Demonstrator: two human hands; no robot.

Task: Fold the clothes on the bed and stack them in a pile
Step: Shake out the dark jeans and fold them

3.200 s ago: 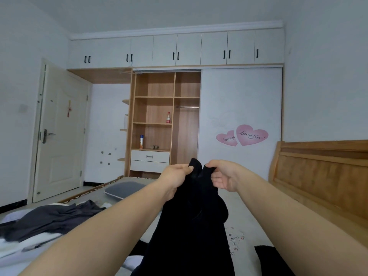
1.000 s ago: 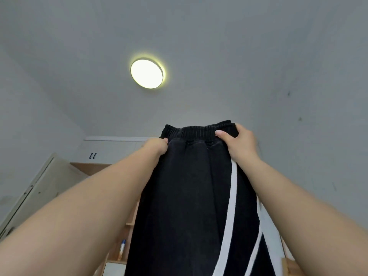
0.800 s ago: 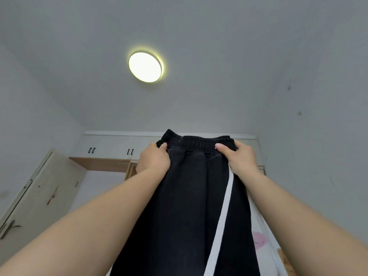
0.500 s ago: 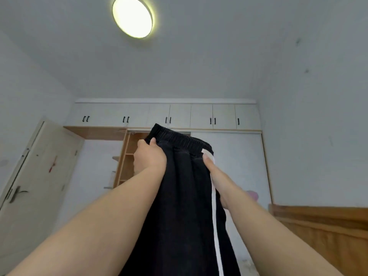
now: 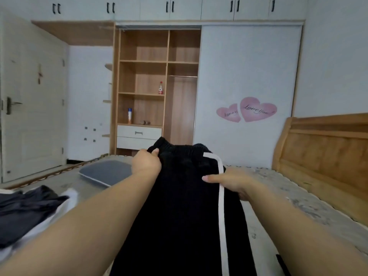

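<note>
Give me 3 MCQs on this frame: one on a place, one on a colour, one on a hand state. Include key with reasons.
1. Where does the grey pillow lie?
A. on the bed, left of the left hand
B. on a wardrobe shelf
C. against the headboard

2. What colour is the stripe down the black trousers?
A. red
B. white
C. yellow

3. What is the left hand doing?
A. resting flat on the bed
B. hanging idle
C. gripping the trousers' waistband

Key: 1 A, the pillow sits on the mattress left of that hand. 2 B, a white band runs from the waistband downward. 3 C, its fingers curl round the waistband edge, while the right hand holds the striped side lower down.
</note>
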